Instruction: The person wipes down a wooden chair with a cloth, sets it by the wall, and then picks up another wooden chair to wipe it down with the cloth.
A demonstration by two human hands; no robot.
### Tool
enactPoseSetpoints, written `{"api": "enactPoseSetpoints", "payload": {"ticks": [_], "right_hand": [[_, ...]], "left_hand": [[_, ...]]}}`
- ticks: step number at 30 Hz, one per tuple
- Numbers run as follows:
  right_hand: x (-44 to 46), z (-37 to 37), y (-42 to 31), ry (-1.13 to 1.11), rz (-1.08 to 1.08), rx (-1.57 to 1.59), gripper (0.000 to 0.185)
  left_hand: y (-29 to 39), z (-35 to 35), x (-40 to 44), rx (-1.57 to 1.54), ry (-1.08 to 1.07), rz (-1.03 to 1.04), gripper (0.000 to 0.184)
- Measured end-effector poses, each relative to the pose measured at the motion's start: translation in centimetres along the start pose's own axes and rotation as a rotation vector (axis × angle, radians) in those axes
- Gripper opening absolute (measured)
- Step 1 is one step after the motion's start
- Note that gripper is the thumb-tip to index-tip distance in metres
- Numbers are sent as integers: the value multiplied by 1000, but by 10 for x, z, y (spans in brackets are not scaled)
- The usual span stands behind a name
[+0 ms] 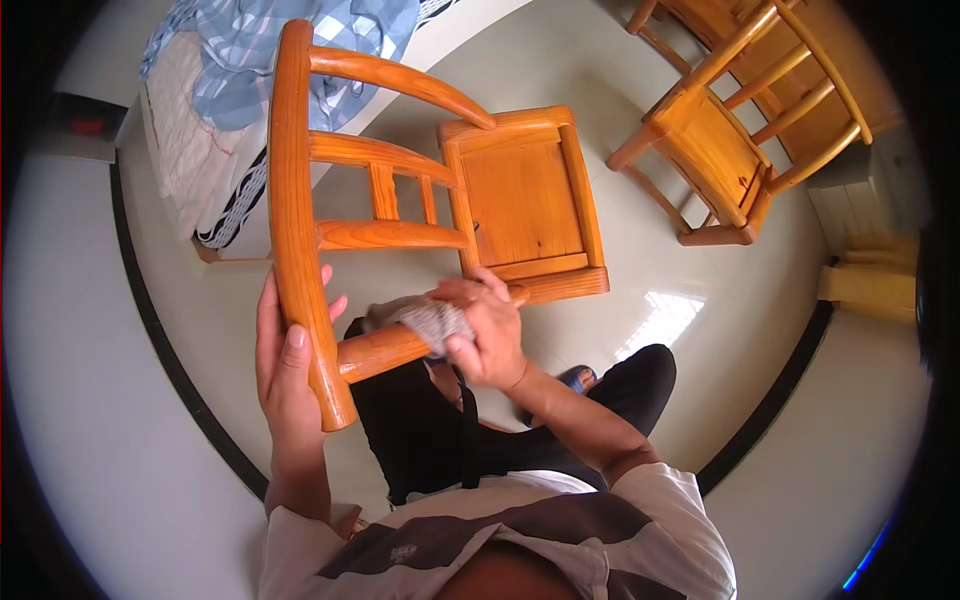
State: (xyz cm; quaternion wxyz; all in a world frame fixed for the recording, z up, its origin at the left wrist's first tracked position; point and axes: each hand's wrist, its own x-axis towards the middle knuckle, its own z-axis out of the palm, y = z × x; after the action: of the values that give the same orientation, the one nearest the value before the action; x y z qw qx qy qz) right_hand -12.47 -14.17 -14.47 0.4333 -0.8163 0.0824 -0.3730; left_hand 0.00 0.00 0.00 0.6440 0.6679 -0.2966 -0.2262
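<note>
An orange-brown wooden chair [292,180] is in front of me, its slatted frame on the left and its square seat panel farther right. My left hand [285,375] is closed around the lower part of the thick left bar, thumb on the near side and fingertips showing beyond it. A crumpled greyish cloth [445,322] is in my right hand [492,330], whose fingers press it around the nearest rail of the frame. The right hand and cloth are slightly blurred. Part of that rail is hidden under the cloth.
Behind the chair on the left stands a bed [190,130] with a blue checked cover [300,85]. A second wooden chair [715,150] is at the upper right, beside other wooden furniture. My legs and a blue slipper [570,385] are below on the shiny tiled floor [640,290].
</note>
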Motion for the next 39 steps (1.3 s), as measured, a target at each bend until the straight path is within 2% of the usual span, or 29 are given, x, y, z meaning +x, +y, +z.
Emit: {"api": "enactPoseSetpoints", "payload": {"ticks": [2,3,5,9,11,12,15,17,19,22,25,27,31,32,35,39], "right_hand": [[-15,-5,38,80,115,-53,44],[-82,0,10,89,304,-35,41],[-118,-3,51,141,402,-228,39],[-120,5,54,202,422,-250,37],[-99,3,20,269,853,192,41],[-89,8,8,305,717,72,37],[-45,21,-48,301,562,31,27],[-19,36,-89,329,335,-33,25],[4,46,-132,315,77,-39,28],[7,54,-140,331,-46,-156,35],[-4,44,-119,253,-158,-261,37],[-8,35,-109,234,-146,-282,38],[-9,27,-105,142,-155,-310,53],[-9,25,-105,98,-174,-339,58],[-9,31,-97,112,-152,-407,66],[-30,23,-96,161,-246,-392,63]], "left_hand": [[2,-1,9,-61,9,25,55],[22,-8,-32,-18,15,-97,55],[16,-10,-33,-31,4,-98,52],[9,-15,-32,-73,34,-66,48],[3,-11,-32,-135,53,-58,47],[-1,-11,-31,-110,77,-37,48],[-8,-12,-25,-65,92,37,47],[-15,-15,-20,-71,72,65,45],[-13,-14,-19,-76,73,70,44],[-10,-15,-19,-124,77,36,41],[-11,-16,-18,-79,84,44,43],[-14,-15,-16,-64,34,60,45],[-5,-12,-18,-90,-69,241,50],[-4,-15,-19,2,-96,281,51],[1,-16,-23,102,-160,324,53],[-2,-7,-50,239,-160,310,55]]}}
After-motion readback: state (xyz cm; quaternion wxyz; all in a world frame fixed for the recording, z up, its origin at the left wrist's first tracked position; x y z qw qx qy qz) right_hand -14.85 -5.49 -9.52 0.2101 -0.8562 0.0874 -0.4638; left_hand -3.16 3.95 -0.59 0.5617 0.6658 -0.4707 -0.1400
